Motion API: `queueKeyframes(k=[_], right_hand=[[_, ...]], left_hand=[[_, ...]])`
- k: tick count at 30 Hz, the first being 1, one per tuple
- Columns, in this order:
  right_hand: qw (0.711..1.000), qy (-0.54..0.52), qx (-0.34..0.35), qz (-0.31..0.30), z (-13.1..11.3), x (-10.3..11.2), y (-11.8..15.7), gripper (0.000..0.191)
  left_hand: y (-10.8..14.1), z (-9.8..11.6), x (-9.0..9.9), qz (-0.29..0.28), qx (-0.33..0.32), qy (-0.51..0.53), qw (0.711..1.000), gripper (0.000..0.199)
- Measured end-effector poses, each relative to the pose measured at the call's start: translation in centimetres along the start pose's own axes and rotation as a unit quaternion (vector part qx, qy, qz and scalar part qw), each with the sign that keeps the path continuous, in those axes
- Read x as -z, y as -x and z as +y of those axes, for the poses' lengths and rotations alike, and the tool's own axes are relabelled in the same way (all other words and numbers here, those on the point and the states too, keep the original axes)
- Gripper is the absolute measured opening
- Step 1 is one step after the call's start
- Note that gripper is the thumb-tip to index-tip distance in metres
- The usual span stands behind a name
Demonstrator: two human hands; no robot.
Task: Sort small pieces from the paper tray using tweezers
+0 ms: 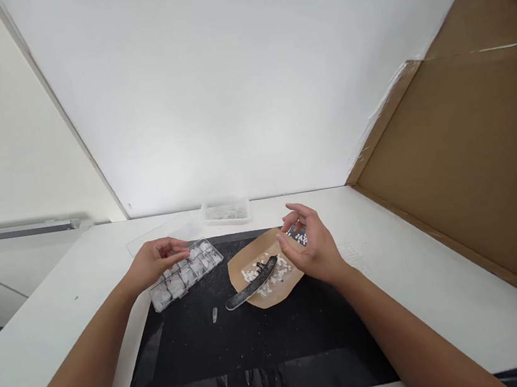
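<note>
My left hand [164, 256] is over a clear compartment box [162, 300], its thumb and fingertips brought close together at the far row. Whether a small piece sits between them is too small to see. The box's compartments hold translucent pieces that look like false nail tips. My right hand [310, 247] hovers at the right side of a brown paper sheet [256, 251], thumb and fingers apart with nothing between them. Across the paper lies a dark nail file [251, 285], among white clippings [278, 272]. A single clear nail tip [215, 315] rests on the black mat [268, 338].
A translucent tray [227, 212] with pale pieces stands against the white wall. The box's clear lid [149, 233] lies behind my left hand. White pieces [300, 237] are scattered behind the right hand. A cardboard panel [464, 160] bounds the table's right side.
</note>
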State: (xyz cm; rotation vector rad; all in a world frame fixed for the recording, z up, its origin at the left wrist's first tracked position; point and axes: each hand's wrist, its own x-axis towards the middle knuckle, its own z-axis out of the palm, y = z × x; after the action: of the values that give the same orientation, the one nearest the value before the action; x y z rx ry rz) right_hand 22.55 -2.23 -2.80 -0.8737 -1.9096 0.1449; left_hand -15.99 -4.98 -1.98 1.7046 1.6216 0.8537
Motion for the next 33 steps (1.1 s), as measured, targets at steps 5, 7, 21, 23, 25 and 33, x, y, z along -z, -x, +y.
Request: queueKeyframes(k=[5, 7, 21, 23, 25, 33], right_hand=[[1.0, 0.002, 0.022, -0.016, 0.1, 0.2, -0.2, 0.051], [0.998, -0.006, 0.052, -0.031, -0.1, 0.2, -0.4, 0.037], [0.984, -0.102, 0.097, -0.113, -6.9, -2.7, -0.1, 0.016], [0.983, -0.111, 0.096, -0.113, -6.9, -2.9, 0.0, 0.023], [0.984, -0.113, 0.085, -0.109, -6.8, -2.9, 0.1, 0.021], [0.981, -0.156, 0.098, -0.056, -7.0, -2.9, 0.1, 0.008]], left_hand=[[0.2, 0.5, -0.6, 0.006, 0.003, 0.041, 0.999, 0.051], [0.3, 1.0, -0.9, 0.022, -0.011, 0.061, 0.998, 0.047], [2.9, 5.8, -6.8, -0.015, -0.077, 0.258, 0.963, 0.025], [3.1, 6.1, -7.0, -0.019, -0.07, 0.271, 0.96, 0.024], [3.3, 6.4, -7.2, -0.026, -0.067, 0.286, 0.956, 0.023], [3.8, 6.5, -8.3, -0.048, -0.075, 0.338, 0.937, 0.02]])
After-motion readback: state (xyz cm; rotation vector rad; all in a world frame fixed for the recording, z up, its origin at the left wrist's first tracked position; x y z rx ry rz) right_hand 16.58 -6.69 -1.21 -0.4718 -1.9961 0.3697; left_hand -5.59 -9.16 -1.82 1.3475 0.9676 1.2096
